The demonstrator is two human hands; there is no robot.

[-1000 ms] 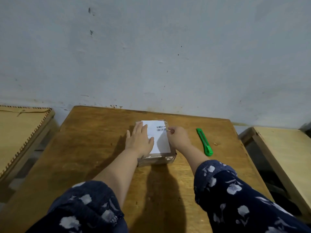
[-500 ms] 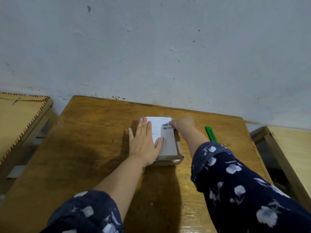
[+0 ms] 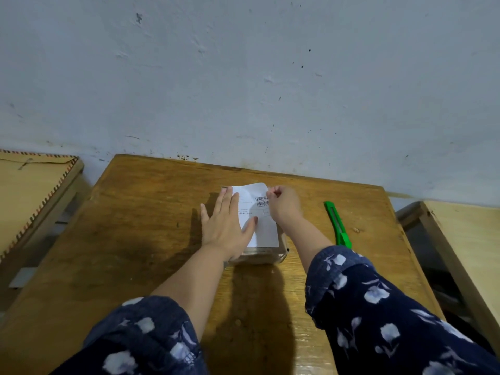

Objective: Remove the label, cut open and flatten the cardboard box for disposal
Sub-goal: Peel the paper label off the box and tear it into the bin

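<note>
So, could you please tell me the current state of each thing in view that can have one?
label: far corner lifted off the box, the rest stuck flat
cardboard box: closed, uncut, flat on the table
left hand: open, pressed flat on the box top
right hand: pinching the label's far corner
green utility knife: lying untouched right of the box; blade not visible

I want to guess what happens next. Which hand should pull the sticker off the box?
The right hand, probably. It already pinches the label at its far corner, which looks lifted off the box. The left hand lies flat on the box, holding it down, so it is better left there.
</note>
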